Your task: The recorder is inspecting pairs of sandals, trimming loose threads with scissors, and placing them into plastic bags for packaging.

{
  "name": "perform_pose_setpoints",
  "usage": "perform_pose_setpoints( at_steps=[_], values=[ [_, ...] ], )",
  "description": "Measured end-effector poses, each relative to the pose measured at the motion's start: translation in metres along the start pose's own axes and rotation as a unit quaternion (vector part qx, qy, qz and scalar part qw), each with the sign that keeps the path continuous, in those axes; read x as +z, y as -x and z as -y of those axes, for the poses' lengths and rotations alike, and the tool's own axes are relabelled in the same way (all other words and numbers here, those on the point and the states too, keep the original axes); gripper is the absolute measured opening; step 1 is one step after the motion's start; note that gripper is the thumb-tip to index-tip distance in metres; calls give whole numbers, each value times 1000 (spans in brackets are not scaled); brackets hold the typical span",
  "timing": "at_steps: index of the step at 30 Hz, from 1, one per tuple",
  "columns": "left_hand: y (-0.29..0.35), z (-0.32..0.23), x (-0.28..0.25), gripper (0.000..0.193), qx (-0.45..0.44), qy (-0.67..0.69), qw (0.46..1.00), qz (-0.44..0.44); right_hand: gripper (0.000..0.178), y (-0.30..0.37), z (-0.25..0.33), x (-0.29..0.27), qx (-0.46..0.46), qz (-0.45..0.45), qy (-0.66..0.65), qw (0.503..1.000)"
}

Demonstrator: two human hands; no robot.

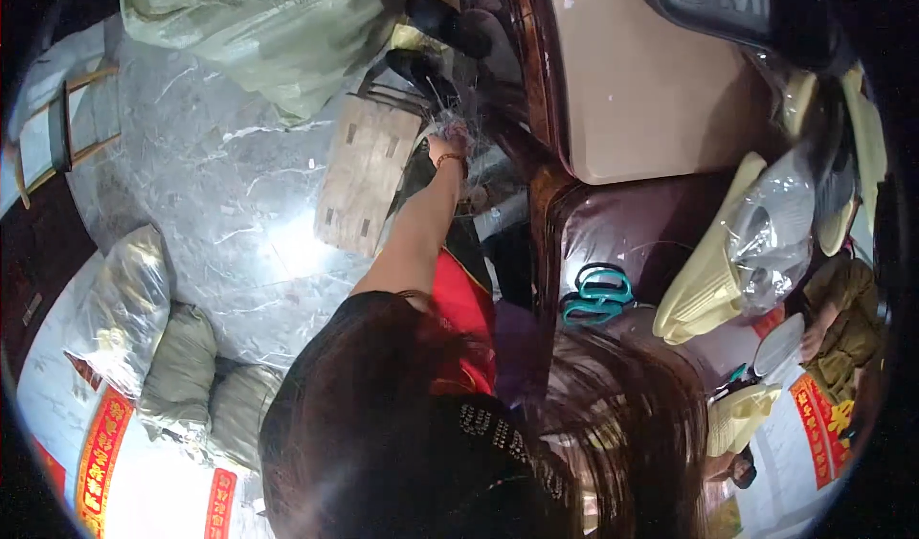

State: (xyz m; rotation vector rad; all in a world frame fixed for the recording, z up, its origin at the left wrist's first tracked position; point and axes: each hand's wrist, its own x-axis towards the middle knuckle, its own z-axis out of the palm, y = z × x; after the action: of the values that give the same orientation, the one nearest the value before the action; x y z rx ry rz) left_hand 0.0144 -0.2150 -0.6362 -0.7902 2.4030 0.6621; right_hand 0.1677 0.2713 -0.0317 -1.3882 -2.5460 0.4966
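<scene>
My left arm stretches forward past a low wooden stool (364, 170). At its end my left hand (446, 145), with a beaded bracelet at the wrist, is closed on crinkled clear plastic (446, 121), probably a bag. Just beyond the fingers lie a black slipper (414, 68) and other dark footwear (445, 27), with something pale yellow between them. Shadow and plastic hide the fingertips in part. My right hand does not show; long hair and a black shirt cover that side.
Right of my arm is a wood-edged table with a beige board (651, 108). On it are a large black slipper (713, 3), teal-handled scissors (599, 295) and pale yellow slippers (704, 285) with clear plastic. A pale green sack (249, 32) lies ahead; stuffed bags (182, 362) rest at left.
</scene>
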Motion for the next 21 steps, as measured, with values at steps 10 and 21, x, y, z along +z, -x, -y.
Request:
perform_pose_setpoints(
  at_steps=[10,21],
  values=[
    [11,72,154,35,-51,116,908,400,50,-32,7,16,-66,24,53,996],
    [169,-73,-110,28,167,-19,913,371,49,61,-12,-118,-30,-87,81,992]
  ],
)
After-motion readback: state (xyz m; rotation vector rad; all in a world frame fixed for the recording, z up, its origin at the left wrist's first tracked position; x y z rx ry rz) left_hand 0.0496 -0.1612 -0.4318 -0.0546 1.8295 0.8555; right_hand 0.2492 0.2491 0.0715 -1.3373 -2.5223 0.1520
